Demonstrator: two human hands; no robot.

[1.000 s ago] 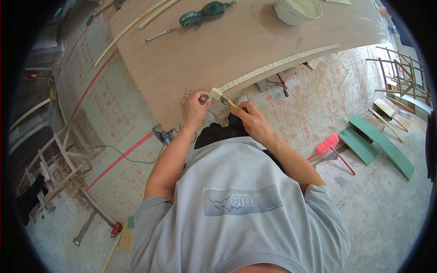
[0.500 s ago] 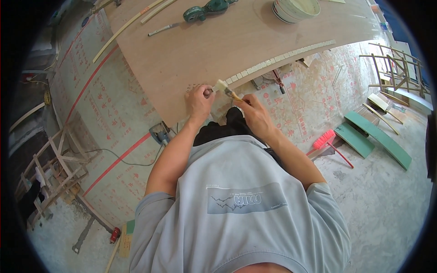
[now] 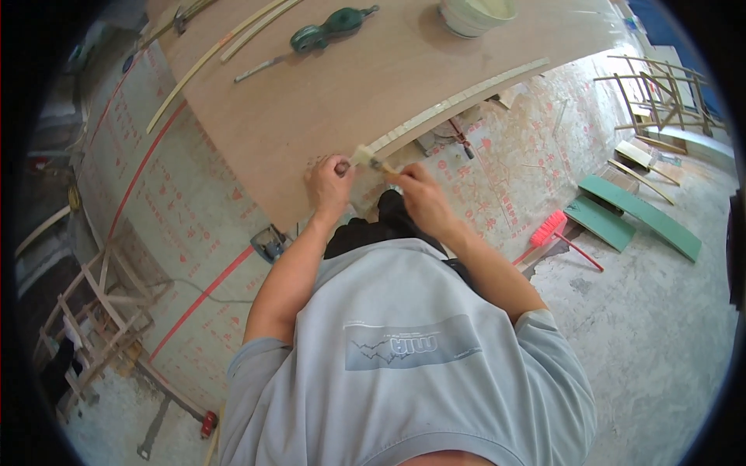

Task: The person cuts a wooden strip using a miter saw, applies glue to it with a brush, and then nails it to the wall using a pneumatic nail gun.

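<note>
In my right hand (image 3: 425, 200) is a paintbrush (image 3: 381, 164), its pale, wet-looking bristles pointing left toward my other hand. My left hand (image 3: 328, 190) is closed round a small brown, rounded thing (image 3: 342, 168) like the end of a handle; the fingers hide most of it. Both hands meet over the near edge of a large brown board (image 3: 287, 116). From the brush tip, a narrow strip of small pale blocks (image 3: 443, 105) runs along that edge to the upper right. A bucket (image 3: 471, 23) of pale stuff stands on the board's far side.
On the board lie a dark green two-lobed tool (image 3: 326, 31), a thin stick-like tool (image 3: 260, 70) and wooden strips (image 3: 194, 70). A blue-grey power tool (image 3: 269, 244) sits by my left arm. Rightward are a pink broom (image 3: 549, 228), green boards (image 3: 641, 216) and a wooden frame (image 3: 660, 97).
The whole view has shifted, so board and tools appear farther left and higher. Both hands keep their holds, and the brush tip stays close beside my left hand.
</note>
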